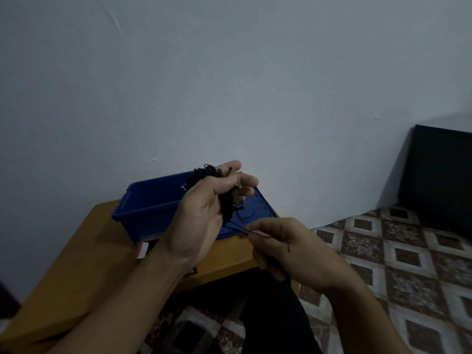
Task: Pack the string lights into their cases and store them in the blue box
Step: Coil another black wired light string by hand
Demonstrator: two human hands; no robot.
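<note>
While the left hand (201, 213) grips the wound bundle of thin black string lights (226, 203) over the blue plastic box (148, 203), the fingers (258, 227) of the right hand (291, 251) pinch its loose tail (237, 229) (best kept taut for even winding).

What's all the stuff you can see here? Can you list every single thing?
string lights: one bundle, black, held above the blue box
blue box: one, blue, on the table by the wall
lid: one, blue, flat beside the box
small box: one, white and orange, on the table, partly hidden; maybe a case
table: one, orange-brown, lower left
dark block: one, black, on the floor at right
floor: one, brown and white tiles
wall: one, pale grey
left hand: one, grips the bundle
right hand: one, pinches the loose wire
</note>
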